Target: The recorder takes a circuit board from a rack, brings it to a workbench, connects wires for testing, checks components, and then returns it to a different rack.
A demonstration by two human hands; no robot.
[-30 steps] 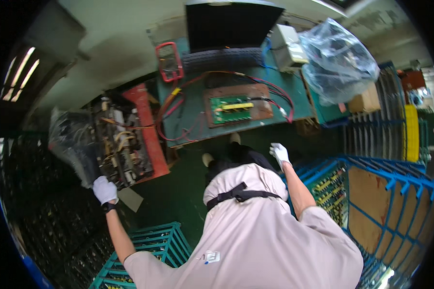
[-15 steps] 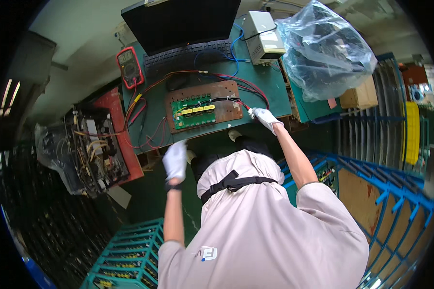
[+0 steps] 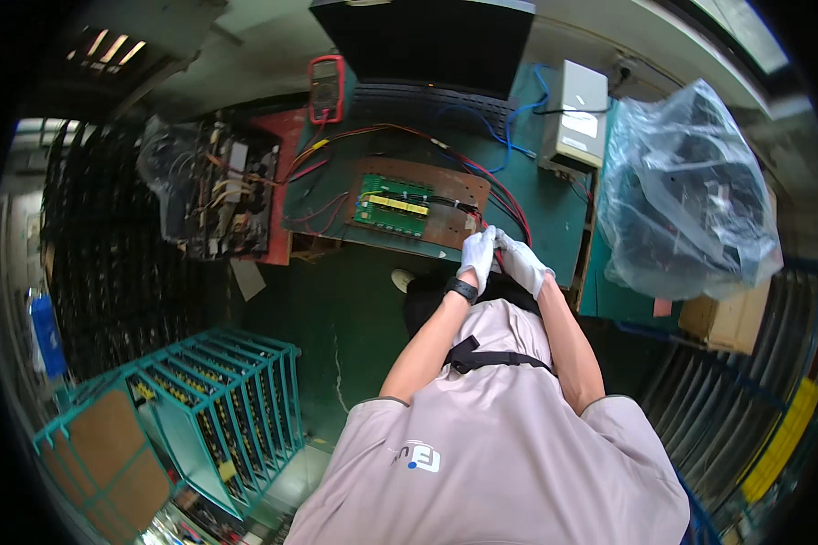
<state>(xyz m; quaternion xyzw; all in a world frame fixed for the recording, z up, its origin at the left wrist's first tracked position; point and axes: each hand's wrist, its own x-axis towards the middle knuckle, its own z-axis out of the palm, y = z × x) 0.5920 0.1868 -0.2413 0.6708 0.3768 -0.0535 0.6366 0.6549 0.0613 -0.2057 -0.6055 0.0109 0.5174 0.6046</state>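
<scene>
Both my hands wear white gloves and meet at the front right edge of a brown board (image 3: 445, 186) on the green bench (image 3: 554, 204). My left hand (image 3: 477, 254) and my right hand (image 3: 523, 262) pinch together on a bundle of red and black wires (image 3: 504, 204) that runs off the board's right end. A green circuit board (image 3: 393, 202) with a yellow strip lies on the brown board, left of my hands. A black band sits on my left wrist.
A red multimeter (image 3: 325, 88) and a dark monitor (image 3: 427, 41) stand at the back. A grey box (image 3: 574, 113) and a clear plastic bag (image 3: 686, 195) are at the right. A tray of electronic parts (image 3: 218, 186) sits left; teal racks (image 3: 218, 400) stand on the floor.
My left hand has come up from beside my body to the board's right end and joined my right hand on the wires. My view has shifted closer over the bench.
</scene>
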